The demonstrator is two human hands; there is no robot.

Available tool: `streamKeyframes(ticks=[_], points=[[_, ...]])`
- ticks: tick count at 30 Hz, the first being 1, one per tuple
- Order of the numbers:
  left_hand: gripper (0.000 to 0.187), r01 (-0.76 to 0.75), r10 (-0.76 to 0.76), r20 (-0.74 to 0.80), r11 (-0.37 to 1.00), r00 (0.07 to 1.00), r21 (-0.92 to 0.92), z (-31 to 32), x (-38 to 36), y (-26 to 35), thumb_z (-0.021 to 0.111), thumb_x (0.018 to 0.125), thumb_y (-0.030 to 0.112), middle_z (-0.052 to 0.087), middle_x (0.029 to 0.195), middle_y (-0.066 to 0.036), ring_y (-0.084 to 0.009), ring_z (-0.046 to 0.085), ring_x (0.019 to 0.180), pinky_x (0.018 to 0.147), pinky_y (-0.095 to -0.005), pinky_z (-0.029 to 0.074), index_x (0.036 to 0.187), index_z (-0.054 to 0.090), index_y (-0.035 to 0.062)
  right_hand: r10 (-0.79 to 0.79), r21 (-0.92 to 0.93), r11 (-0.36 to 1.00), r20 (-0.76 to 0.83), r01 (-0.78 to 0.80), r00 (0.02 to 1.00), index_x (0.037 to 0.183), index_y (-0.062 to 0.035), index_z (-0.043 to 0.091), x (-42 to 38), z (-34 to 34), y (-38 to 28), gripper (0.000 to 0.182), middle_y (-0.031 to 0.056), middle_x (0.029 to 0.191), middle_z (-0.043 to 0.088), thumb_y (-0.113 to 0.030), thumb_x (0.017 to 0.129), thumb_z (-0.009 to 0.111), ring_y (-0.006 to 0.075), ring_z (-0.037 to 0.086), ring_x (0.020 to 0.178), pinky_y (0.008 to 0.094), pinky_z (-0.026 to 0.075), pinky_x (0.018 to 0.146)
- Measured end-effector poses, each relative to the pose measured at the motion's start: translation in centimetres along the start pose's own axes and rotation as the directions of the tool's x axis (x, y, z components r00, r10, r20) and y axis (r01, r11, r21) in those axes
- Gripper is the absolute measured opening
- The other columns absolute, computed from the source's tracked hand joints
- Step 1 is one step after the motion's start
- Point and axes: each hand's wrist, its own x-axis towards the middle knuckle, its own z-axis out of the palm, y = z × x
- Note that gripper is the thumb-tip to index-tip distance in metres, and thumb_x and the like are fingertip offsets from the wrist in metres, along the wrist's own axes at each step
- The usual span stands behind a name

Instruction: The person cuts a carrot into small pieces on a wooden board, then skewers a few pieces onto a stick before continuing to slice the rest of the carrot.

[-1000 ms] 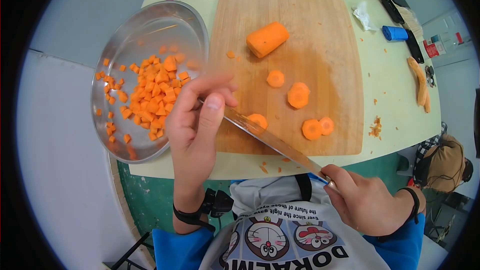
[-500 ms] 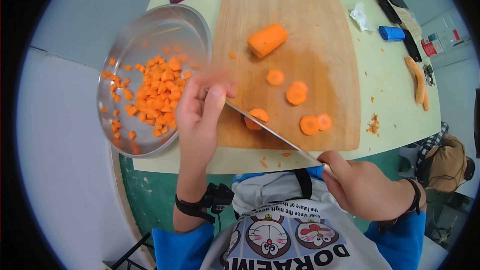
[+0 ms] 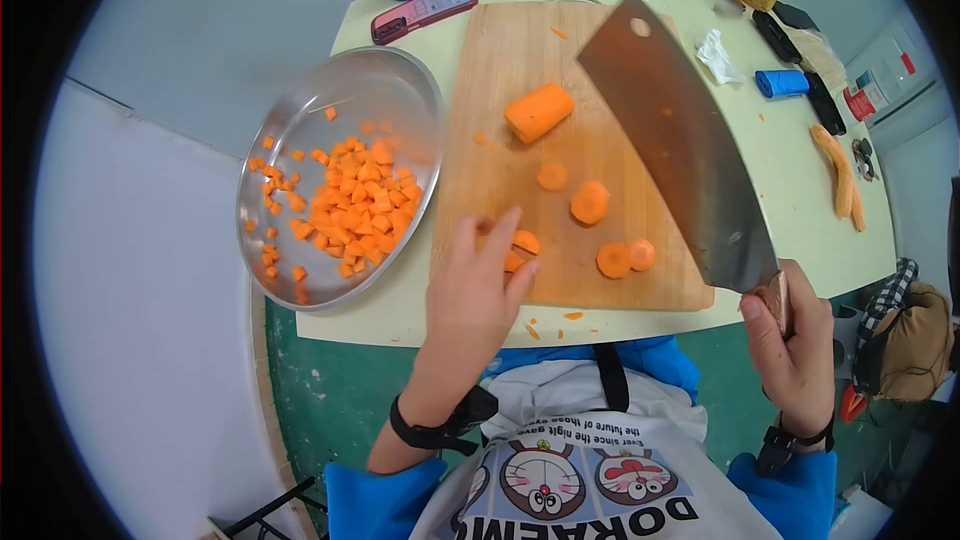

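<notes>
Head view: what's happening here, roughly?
A person is cutting up carrots. The right hand grips a cleaver, which shows in front of the right side of the chopping board. The left hand is open beside a cut carrot slice near the board's near edge. More round slices and a thick carrot piece lie on the board. To its left, a metal tray holds a pile of diced carrot.

The right hand (image 3: pixel 797 350) has raised the cleaver (image 3: pixel 690 160); the left hand (image 3: pixel 472 285) has moved off it to the halved carrot slice (image 3: pixel 528 241)
</notes>
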Motion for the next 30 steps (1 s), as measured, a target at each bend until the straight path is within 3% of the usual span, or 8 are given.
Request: streamKeyframes(ticks=[3,5,6,10,15,23,25,30], points=[[0.031,0.005,0.0,0.066,0.997,0.998,-0.079,0.8,0.3,-0.4,0.062,0.077,0.016,0.05,0.096,-0.012,-0.0311,0.056,0.08,0.065,-0.0396,0.047,0.106,0.053,0.0061,0.039,0.032,0.999,-0.063,-0.037,0.997,0.083,-0.0007,0.048,-0.2,0.0,1.3,0.008,0.0022,0.054,0.041,-0.007,0.086,0.052,0.0083,0.037,0.046,0.0233,0.029,0.044],[0.028,0.027,-0.008,0.127,0.989,0.992,-0.147,0.7,0.5,-0.2,0.064,0.076,0.01,0.052,0.092,-0.013,-0.0272,0.059,0.077,0.068,-0.0326,0.048,0.1,0.055,0.0016,0.135,0.122,0.985,-0.138,-0.118,0.981,0.082,-0.0022,0.049,-0.3,0.0,2.4,0.007,-0.0019,0.054,0.04,-0.007,0.086,0.052,0.0051,0.035,0.045,0.021,0.027,0.043],[0.023,-0.01,0.018,0.106,0.997,0.994,-0.083,0.6,0.7,-0.1,0.064,0.075,0.007,0.052,0.091,-0.012,-0.026,0.059,0.072,0.064,-0.0306,0.049,0.095,0.055,0.0008,0.172,0.174,0.974,-0.171,-0.142,0.97,0.08,-0.0038,0.048,-0.3,0.3,2.6,0.01,-0.0045,0.054,0.039,-0.01,0.087,0.052,0.0023,0.034,0.044,0.0192,0.025,0.04],[0.022,0.014,-0.006,0.049,0.987,0.999,-0.159,-0.2,1.0,-0.4,0.065,0.073,0.004,0.053,0.089,-0.01,-0.02,0.059,0.068,0.06,-0.0273,0.049,0.093,0.056,0.0007,0.123,0.169,0.982,-0.224,-0.085,0.967,0.079,-0.0029,0.046,0.0,1.0,4.0,0.019,-0.0036,0.054,0.039,-0.017,0.091,0.05,0.002,0.034,0.038,0.0193,0.024,0.035],[0.02,0.105,-0.154,-0.189,0.963,0.97,-0.248,-1.8,1.4,-2.5,0.067,0.071,0.001,0.055,0.088,-0.007,-0.011,0.057,0.068,0.061,-0.0228,0.052,0.089,0.06,0.0005,0.194,0.235,0.961,-0.188,-0.148,0.963,0.08,-0.0034,0.046,0.0,1.5,5.2,0.02,-0.0035,0.052,0.038,-0.018,0.092,0.049,0.002,0.033,0.036,0.0185,0.025,0.034],[0.018,0.129,-0.26,-0.444,0.944,0.858,-0.303,-3.6,2.6,-5.7,0.065,0.074,0.001,0.057,0.088,-0.007,-0.0125,0.059,0.072,0.064,-0.0225,0.052,0.092,0.061,0.0003,0.206,0.249,0.956,-0.179,-0.158,0.962,0.081,-0.0033,0.047,0.3,1.9,5.5,0.017,-0.0034,0.05,0.038,-0.017,0.091,0.048,0.0024,0.033,0.036,0.0186,0.025,0.033],[0.02,0.257,-0.297,-0.509,0.955,0.808,-0.149,-4.2,3.1,-7.5,0.064,0.077,0.004,0.057,0.086,-0.008,-0.0142,0.06,0.073,0.066,-0.0232,0.051,0.096,0.061,-0.0005,0.201,0.248,0.957,-0.179,-0.153,0.963,0.081,-0.0032,0.047,0.4,2.0,5.4,0.016,-0.0035,0.05,0.038,-0.016,0.091,0.048,0.0025,0.033,0.036,0.0187,0.025,0.033],[0.025,0.166,-0.097,-0.512,0.982,0.854,0.092,-5.2,2.7,-6.9,0.063,0.077,0.004,0.06,0.081,-0.01,-0.0154,0.06,0.069,0.06,-0.0266,0.048,0.101,0.061,0.0005,0.225,0.255,0.951,-0.175,-0.177,0.958,0.082,-0.0027,0.047,0.5,1.8,5.0,0.015,-0.0037,0.05,0.037,-0.015,0.091,0.048,0.0027,0.033,0.036,0.0191,0.025,0.033]])
